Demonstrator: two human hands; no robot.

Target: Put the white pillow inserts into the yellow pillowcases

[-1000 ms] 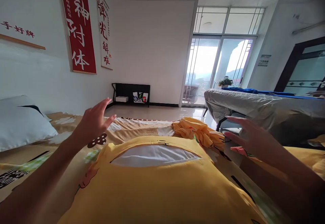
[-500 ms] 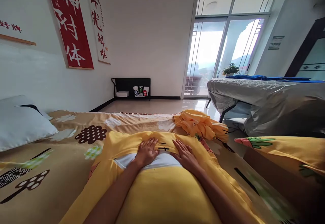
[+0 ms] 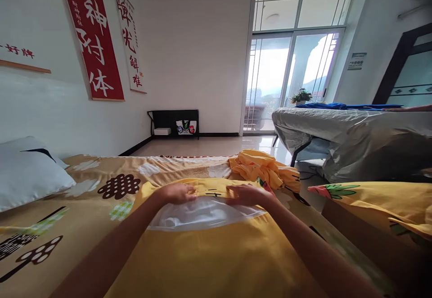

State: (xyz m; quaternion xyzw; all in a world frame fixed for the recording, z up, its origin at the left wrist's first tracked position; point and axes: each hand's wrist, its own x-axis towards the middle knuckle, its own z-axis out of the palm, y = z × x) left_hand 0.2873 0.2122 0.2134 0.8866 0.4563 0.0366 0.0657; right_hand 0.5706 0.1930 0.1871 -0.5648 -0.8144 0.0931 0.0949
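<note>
My left hand (image 3: 177,193) and right hand (image 3: 245,194) pinch the far lip of the yellow cover (image 3: 216,253), either side of its opening, where the smooth white pillow (image 3: 202,212) bulges out, on the patterned bed (image 3: 84,203) near its foot edge.

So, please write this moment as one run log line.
left hand: on yellow pillowcase opening | right hand: same | white pillow: partly exposed
</note>
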